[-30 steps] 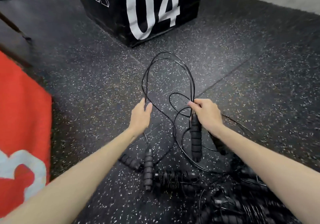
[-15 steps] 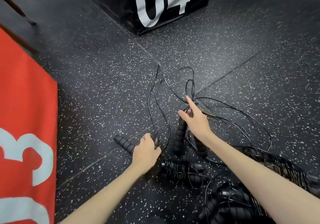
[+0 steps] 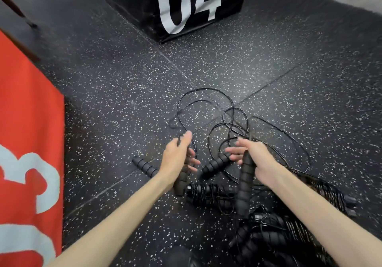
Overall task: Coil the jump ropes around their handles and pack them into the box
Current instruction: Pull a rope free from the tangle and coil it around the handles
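My left hand [image 3: 177, 159] grips a black ribbed jump-rope handle [image 3: 180, 182] that points down toward me. My right hand [image 3: 252, 159] holds a second black foam handle [image 3: 245, 186], upright against its palm, fingers spread toward the left. Thin black rope [image 3: 208, 109] lies in loose loops on the floor beyond both hands. Two more handles lie on the floor: one left of my left wrist [image 3: 143, 165], one between my hands [image 3: 215, 164]. A coiled rope bundle [image 3: 206, 192] lies below the hands.
Several coiled jump ropes [image 3: 289, 231] are piled at lower right. A black plyo box marked 04 [image 3: 186, 4] stands ahead; a red box marked 3 [image 3: 26, 142] fills the left side. Speckled rubber floor [image 3: 124, 93] all around.
My left hand has picked a handle up off the floor and lifted it. My right hand has shifted its handle toward me, and the loose rope loops have slid closer.
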